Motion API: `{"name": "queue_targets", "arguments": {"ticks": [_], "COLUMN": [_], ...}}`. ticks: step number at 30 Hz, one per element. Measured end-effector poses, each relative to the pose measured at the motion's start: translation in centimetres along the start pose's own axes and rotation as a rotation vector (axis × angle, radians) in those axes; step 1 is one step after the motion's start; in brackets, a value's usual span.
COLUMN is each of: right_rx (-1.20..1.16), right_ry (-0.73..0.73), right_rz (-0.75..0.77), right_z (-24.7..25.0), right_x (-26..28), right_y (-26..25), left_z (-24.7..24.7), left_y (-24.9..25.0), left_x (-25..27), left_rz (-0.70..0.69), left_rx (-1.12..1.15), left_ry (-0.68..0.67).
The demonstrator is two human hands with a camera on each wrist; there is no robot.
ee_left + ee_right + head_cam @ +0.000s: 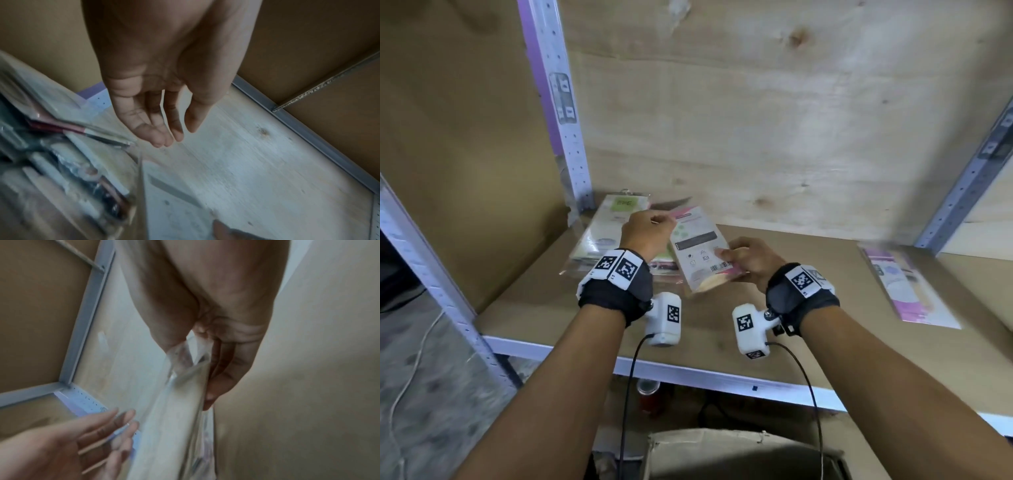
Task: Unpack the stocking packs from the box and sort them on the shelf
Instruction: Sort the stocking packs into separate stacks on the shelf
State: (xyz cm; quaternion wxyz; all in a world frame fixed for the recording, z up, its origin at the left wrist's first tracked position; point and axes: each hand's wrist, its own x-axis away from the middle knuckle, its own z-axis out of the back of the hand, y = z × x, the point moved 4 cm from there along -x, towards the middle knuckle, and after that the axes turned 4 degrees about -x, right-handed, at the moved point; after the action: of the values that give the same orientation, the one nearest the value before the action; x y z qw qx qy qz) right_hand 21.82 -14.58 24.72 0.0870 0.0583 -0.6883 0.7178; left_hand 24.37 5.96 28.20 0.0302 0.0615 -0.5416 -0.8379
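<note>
My right hand pinches the lower right corner of a stocking pack, a clear sleeve with a white printed card and a barcode, and holds it tilted over the shelf board. In the right wrist view the thumb and fingers clamp the pack's plastic edge. My left hand hovers at the pack's upper left; its fingers are relaxed and hold nothing. A stack of stocking packs lies at the shelf's back left corner, blurred in the left wrist view.
A second pile of pink and white packs lies at the right of the shelf. Perforated metal uprights frame the bay, with plywood behind. The open cardboard box sits on the floor below, beside a red can.
</note>
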Motion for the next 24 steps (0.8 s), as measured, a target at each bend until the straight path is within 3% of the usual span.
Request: {"name": "queue_targets", "arguments": {"ticks": [4, 8, 10, 13, 17, 21, 22, 24], "right_rx": [0.019, 0.237, 0.393, 0.661, 0.714, 0.554, 0.51, 0.361], "right_ry": [0.013, 0.061, 0.084, 0.075, -0.038, 0.244, 0.262, 0.154], "right_rz": [0.157, 0.403, 0.562, 0.724, 0.514, 0.408, 0.35, 0.205], "right_z": [3.7, 6.4, 7.1, 7.7, 10.2, 14.8, 15.8, 17.1], "right_x": [4.1, 6.4, 7.2, 8.3, 7.9, 7.2, 7.0, 6.6], "right_y": [-2.2, -3.6, -3.6, -2.4, -0.6, -0.7, -0.1, 1.9], "left_z": [-3.2, -6.4, -7.8, -9.5, -11.9, -13.8, -14.1, -14.7], "left_y": [0.8, 2.7, 3.2, 3.0, 1.7, 1.8, 1.8, 1.9], "left_x": [2.4, 4.4, 4.7, 5.1, 5.2, 5.8, 6.0, 6.4], "left_rz": [0.105, 0.226, 0.305, 0.367, 0.339, 0.301, 0.306, 0.327], "left_rx": [0.265, 0.552, 0.721, 0.825, 0.703, 0.632, 0.641, 0.659], "left_ry": [-0.235, -0.445, -0.496, -0.463, -0.382, -0.488, -0.518, -0.563]}}
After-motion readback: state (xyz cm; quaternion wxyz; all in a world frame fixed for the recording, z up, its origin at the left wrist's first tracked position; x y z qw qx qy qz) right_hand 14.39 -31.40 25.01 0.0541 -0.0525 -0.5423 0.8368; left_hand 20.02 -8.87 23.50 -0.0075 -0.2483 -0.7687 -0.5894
